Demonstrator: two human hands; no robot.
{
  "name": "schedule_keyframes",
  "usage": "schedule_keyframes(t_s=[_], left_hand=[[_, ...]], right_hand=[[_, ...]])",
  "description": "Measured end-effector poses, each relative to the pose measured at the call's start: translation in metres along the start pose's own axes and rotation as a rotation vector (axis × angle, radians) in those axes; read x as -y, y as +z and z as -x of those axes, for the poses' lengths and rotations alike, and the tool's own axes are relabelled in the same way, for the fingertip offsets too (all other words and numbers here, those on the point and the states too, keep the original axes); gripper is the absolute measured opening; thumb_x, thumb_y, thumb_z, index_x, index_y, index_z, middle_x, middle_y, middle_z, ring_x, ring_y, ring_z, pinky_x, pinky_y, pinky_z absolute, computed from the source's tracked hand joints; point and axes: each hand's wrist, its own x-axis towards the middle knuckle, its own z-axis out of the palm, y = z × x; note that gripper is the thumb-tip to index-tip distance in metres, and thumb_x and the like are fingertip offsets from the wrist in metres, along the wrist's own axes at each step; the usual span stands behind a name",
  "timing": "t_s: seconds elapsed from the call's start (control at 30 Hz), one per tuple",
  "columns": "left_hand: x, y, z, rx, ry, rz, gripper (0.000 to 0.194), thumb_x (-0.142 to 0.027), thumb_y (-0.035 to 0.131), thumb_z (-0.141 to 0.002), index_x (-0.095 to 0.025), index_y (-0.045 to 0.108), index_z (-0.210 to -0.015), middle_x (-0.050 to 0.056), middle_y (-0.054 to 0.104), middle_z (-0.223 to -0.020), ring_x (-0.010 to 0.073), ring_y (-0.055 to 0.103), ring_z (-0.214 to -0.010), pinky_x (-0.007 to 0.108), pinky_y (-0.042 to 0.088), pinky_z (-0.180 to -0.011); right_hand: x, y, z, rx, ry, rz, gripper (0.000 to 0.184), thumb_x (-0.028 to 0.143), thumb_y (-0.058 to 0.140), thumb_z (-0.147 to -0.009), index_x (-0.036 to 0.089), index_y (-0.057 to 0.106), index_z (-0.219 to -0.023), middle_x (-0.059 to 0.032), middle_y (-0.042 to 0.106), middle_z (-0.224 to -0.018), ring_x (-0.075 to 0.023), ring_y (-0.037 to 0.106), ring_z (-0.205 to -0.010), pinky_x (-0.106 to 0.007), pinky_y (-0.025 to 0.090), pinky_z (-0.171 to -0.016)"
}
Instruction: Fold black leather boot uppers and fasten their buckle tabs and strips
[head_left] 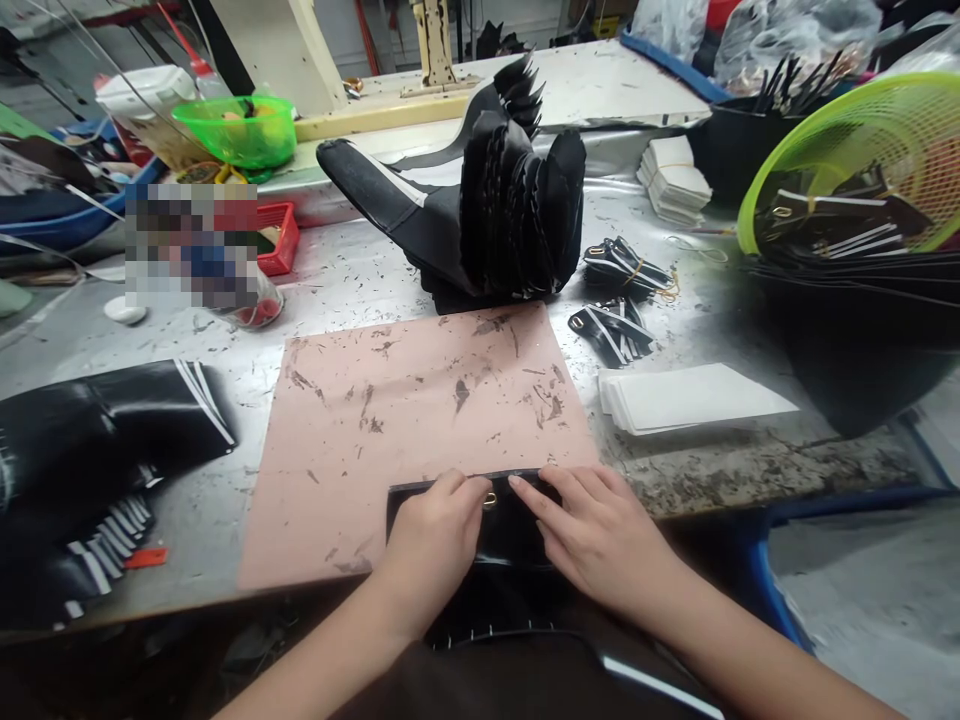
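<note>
A black leather-like panel (517, 535) with a small gold metal fitting (490, 499) lies at the front edge of a pink, scuffed mat (420, 400). My left hand (439, 525) is closed on the panel's upper edge, its thumb and fingertips pressed together beside the fitting. On the other side, my right hand (596, 525) holds the same edge, with the index finger reaching toward the fitting. The undersides of both hands are hidden. More black material hangs below the panel over my lap.
Behind the mat stands a bundle of black pieces (517, 210). Black panels (97, 430) lie at left. White sheets (690, 398), strap bundles (626, 268) and a yellow-green basket (757, 180) are at right. A green bowl (247, 140) and a red tray (281, 245) sit back left.
</note>
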Motion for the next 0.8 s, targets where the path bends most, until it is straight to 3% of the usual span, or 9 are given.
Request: schedule_keyframes(t_s=[0.13,0.23,0.33,0.43,0.5,0.6,0.67,0.8], left_hand=[[0.012,-0.001,0.014,0.043,0.156,-0.264,0.038,-0.015,0.034,-0.086,-0.022,0.053,-0.118,0.003,0.059,-0.072,0.0113,0.054,-0.054,0.021,0.043,-0.050],[0.015,-0.003,0.020,0.039,0.227,-0.455,0.047,-0.007,0.034,-0.081,-0.021,0.048,-0.124,0.003,0.058,-0.069,0.0127,0.052,-0.055,0.023,0.043,-0.050],[0.011,-0.007,0.017,0.028,0.321,-0.516,0.048,-0.006,0.035,-0.078,-0.017,0.049,-0.122,0.010,0.061,-0.097,0.0198,0.056,-0.082,0.031,0.046,-0.068],[0.008,-0.011,0.012,-0.007,0.424,-0.518,0.048,-0.006,0.037,-0.075,-0.017,0.053,-0.119,0.009,0.056,-0.118,0.0245,0.051,-0.100,0.037,0.038,-0.085],[0.009,-0.013,0.010,-0.047,0.429,-0.517,0.048,-0.004,0.038,-0.073,-0.019,0.056,-0.115,0.006,0.060,-0.115,0.0231,0.053,-0.096,0.036,0.035,-0.085],[0.019,-0.014,0.008,-0.070,0.346,-0.512,0.048,-0.003,0.037,-0.075,-0.022,0.057,-0.115,0.004,0.064,-0.108,0.0208,0.054,-0.088,0.033,0.035,-0.079],[0.029,-0.012,0.007,-0.052,0.308,-0.511,0.050,-0.004,0.037,-0.076,-0.026,0.055,-0.117,0.003,0.063,-0.110,0.0201,0.053,-0.088,0.033,0.034,-0.078],[0.041,-0.008,0.009,-0.063,0.300,-0.541,0.056,-0.004,0.036,-0.074,-0.036,0.052,-0.119,-0.002,0.055,-0.122,0.0232,0.048,-0.101,0.034,0.033,-0.078]], right_hand=[[0.001,0.000,0.000,-0.018,0.014,-0.008,0.038,0.016,0.049,-0.075,0.018,0.057,-0.112,-0.0096,0.059,-0.095,-0.0209,0.051,-0.082,-0.036,0.033,-0.077],[0.003,0.000,0.000,-0.015,0.010,-0.008,0.038,0.015,0.049,-0.075,0.017,0.057,-0.112,-0.0087,0.060,-0.091,-0.0204,0.051,-0.079,-0.036,0.033,-0.075],[0.004,0.000,0.000,-0.006,0.012,-0.004,0.039,0.014,0.051,-0.074,0.017,0.056,-0.113,-0.0083,0.059,-0.089,-0.0206,0.051,-0.079,-0.036,0.034,-0.075],[0.002,-0.003,-0.002,0.016,0.054,-0.041,0.039,0.013,0.051,-0.075,0.018,0.057,-0.113,-0.0085,0.060,-0.091,-0.0214,0.053,-0.082,-0.038,0.036,-0.076],[-0.003,-0.007,-0.003,0.050,0.110,-0.175,0.038,0.013,0.048,-0.077,0.021,0.055,-0.113,-0.0080,0.060,-0.097,-0.0212,0.054,-0.089,-0.039,0.038,-0.080],[-0.022,-0.013,-0.002,0.017,0.255,-0.627,0.035,0.015,0.043,-0.080,0.022,0.054,-0.112,-0.0053,0.062,-0.098,-0.0168,0.057,-0.088,-0.035,0.045,-0.079],[-0.045,-0.019,0.004,-0.226,0.459,-0.919,0.025,0.017,0.046,-0.079,0.020,0.058,-0.100,-0.0026,0.064,-0.087,-0.0132,0.060,-0.074,-0.030,0.049,-0.068],[-0.107,-0.036,0.023,-1.136,1.036,-1.344,0.012,0.009,0.050,-0.071,0.017,0.055,-0.079,0.0043,0.057,-0.067,-0.0046,0.052,-0.051,-0.016,0.046,-0.048]])
